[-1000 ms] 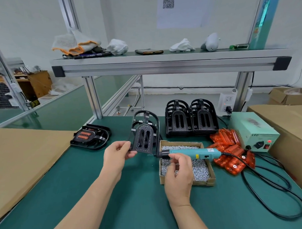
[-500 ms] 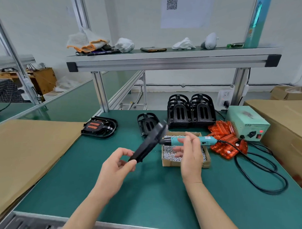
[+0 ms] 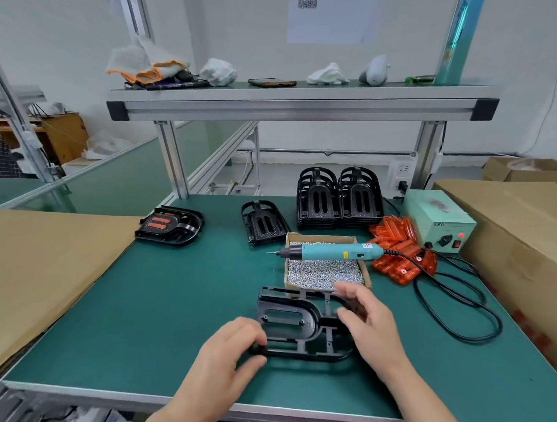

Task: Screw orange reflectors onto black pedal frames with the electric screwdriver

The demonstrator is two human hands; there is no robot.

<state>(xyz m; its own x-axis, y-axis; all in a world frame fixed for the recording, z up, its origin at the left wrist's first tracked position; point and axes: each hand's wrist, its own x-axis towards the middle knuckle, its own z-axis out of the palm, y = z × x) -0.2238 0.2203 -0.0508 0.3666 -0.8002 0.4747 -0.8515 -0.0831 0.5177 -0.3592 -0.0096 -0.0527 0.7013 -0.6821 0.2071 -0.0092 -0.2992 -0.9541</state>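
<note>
A black pedal frame (image 3: 298, 326) lies flat on the green mat near the front edge, with no reflector in it. My left hand (image 3: 224, 357) grips its near left corner. My right hand (image 3: 369, 329) holds its right end, thumb and fingers curled over the bars; the hand is blurred. The teal electric screwdriver (image 3: 332, 252) lies across the cardboard box of screws (image 3: 325, 275), tip pointing left, and no hand touches it. Loose orange reflectors (image 3: 398, 257) are piled right of the box.
Two stacks of black frames (image 3: 339, 197) stand at the back, a single frame (image 3: 264, 223) beside them. A pedal with orange reflectors (image 3: 169, 226) lies far left. The power supply (image 3: 438, 219) and its looped cable (image 3: 457, 308) occupy the right. Cardboard (image 3: 32, 265) flanks the mat.
The frame came down from the air onto the mat. My right hand let go of the screwdriver, which now lies on the screw box, and moved to the frame's right end.
</note>
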